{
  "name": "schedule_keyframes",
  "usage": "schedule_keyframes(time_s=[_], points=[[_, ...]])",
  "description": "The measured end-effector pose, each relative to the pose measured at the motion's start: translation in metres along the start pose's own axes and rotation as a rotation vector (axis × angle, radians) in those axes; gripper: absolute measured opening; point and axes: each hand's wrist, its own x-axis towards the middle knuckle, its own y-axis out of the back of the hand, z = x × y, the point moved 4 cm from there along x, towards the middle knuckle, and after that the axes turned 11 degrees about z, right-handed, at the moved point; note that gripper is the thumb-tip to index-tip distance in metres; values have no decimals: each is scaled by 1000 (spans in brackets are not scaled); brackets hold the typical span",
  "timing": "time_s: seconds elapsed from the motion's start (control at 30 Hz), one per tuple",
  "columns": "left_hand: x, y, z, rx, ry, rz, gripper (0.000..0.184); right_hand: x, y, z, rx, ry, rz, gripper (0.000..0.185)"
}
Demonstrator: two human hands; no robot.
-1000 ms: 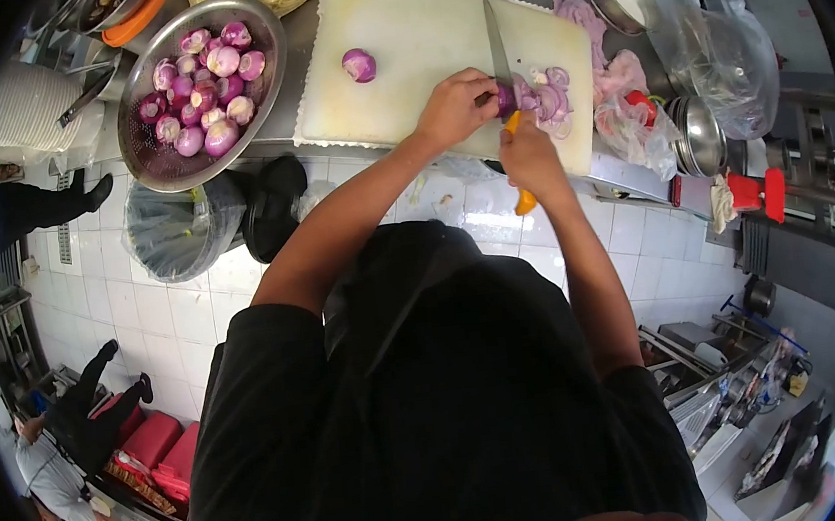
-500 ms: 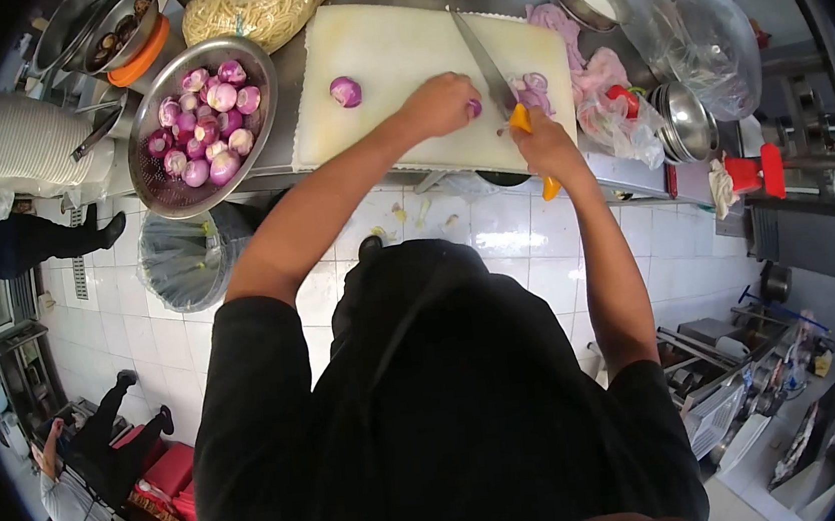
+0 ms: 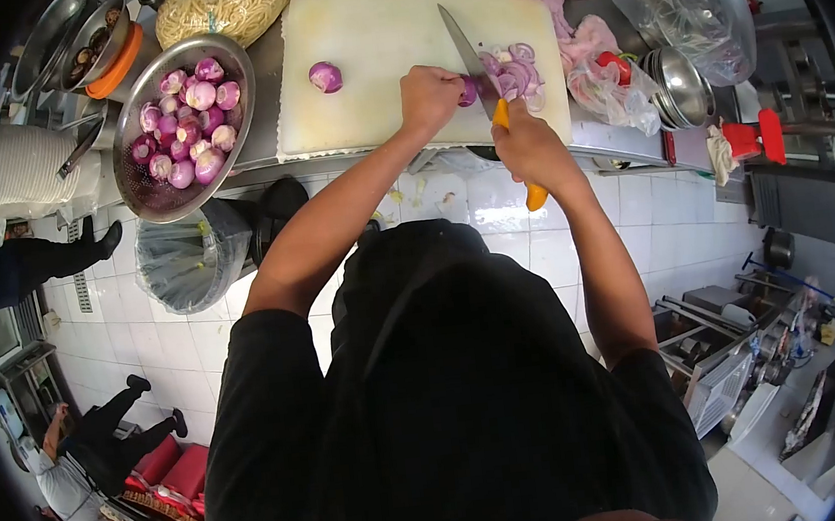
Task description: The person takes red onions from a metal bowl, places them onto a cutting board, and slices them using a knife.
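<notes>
Left hand [image 3: 431, 97], one onion [image 3: 468, 92], right [image 3: 530, 146], one knife [image 3: 466, 47]

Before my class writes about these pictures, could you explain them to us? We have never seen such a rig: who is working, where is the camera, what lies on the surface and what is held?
There is no robot here: a person works with two bare hands. Every picture comes from one camera worn on the head, looking down, so the dark clothing fills the middle and the edges look curved.

The left hand steadies a part-cut onion. The right hand grips the orange handle of a knife, its blade beside that onion.

On the white cutting board also lie a whole purple onion and sliced onion. A metal colander of onions stands to the left; a pink cloth lies to the right.
</notes>
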Motion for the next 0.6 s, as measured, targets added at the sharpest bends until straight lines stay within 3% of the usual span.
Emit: schedule_keyframes(time_s=[0.33,0.6], points=[[0,-6,-14,-276,121,17,20,30,-40,12,-43,112,162,32],[-3,-8,-20,-377,89,57,19,28,4,-11,52,-26,-41,33]])
